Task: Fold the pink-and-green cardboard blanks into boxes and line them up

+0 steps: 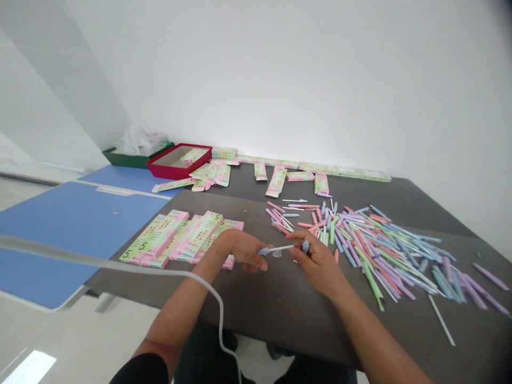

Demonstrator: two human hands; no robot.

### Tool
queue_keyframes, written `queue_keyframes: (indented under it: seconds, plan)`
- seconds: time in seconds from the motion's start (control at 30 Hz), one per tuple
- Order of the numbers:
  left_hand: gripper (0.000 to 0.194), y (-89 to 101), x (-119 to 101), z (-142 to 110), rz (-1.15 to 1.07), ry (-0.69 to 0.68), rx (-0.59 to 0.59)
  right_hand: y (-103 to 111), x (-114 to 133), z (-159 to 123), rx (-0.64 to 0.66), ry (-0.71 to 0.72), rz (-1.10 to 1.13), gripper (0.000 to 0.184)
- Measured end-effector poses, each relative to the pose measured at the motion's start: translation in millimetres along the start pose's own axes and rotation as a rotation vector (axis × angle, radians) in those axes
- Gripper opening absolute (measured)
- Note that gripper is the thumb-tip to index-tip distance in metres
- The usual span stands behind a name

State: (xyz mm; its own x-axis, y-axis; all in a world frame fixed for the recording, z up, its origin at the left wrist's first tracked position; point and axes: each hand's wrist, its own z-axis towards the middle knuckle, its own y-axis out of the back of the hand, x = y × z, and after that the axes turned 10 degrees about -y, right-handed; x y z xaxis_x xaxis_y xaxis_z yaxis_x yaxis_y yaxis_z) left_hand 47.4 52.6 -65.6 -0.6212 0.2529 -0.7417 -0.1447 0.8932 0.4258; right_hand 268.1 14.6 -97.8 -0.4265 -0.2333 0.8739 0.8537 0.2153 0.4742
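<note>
Between my hands, above the dark table's front part, is a pen (282,248) with a thin white middle and light blue ends. My left hand (247,250) is closed on its blue left end. Fingers and thumb of my right hand (314,261) pinch the other side, where a rounded blue piece (305,246) sticks out. A small clear piece (277,254) shows just under the pen; I cannot make out what it is. Close to my left hand lie pink and green boxes (200,234) marked 5. Right of my right hand spreads a heap of loose pastel pen parts (372,245).
A red box (176,173) and a green tray (132,160) with a plastic bag (140,143) stand at the back left. More cartons (277,181) lie along the wall. A white cable (160,270) crosses in front of my left arm. Blue tabletop (80,224) adjoins on the left.
</note>
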Motion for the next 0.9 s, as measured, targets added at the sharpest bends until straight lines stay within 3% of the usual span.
queue_keyframes:
  seconds: [0.13, 0.57, 0.9]
  plan:
    - [0.043, -0.6, -2, 0, 0.005, 0.002, 0.003, 0, -1, 1, -0.012, 0.017, -0.045, 0.009]
    - [0.051, -1.5, -6, 0, 0.033, 0.021, 0.016, 2, 8, 2, -0.089, 0.073, -0.216, 0.022]
    - [0.057, -3.3, -8, 1, 0.052, 0.037, 0.038, 5, 10, 6, -0.007, 0.075, -0.166, 0.026]
